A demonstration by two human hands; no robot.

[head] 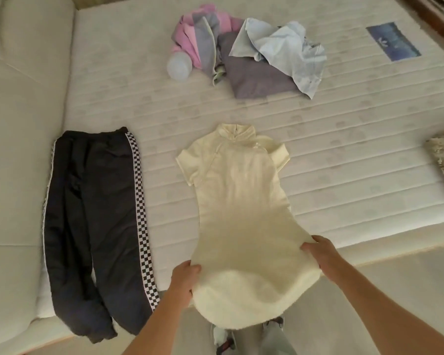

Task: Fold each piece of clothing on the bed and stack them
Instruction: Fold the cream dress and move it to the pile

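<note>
Lying face up on the bare mattress (pixel 344 155) with its hem hanging over the near edge, the cream dress (pixel 241 201) is pinched at its lower sides by the left hand (pixel 183 278) and right hand (pixel 323 257), fingers curled into the fabric, black track pants (pixel 92 226) flat to its left.

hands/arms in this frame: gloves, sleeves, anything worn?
Left hand and right hand are both bare: no gloves, and no rings, watch or bands that I can see. Forearms are uncovered up to the frame edge, so no sleeves are in view.
</note>
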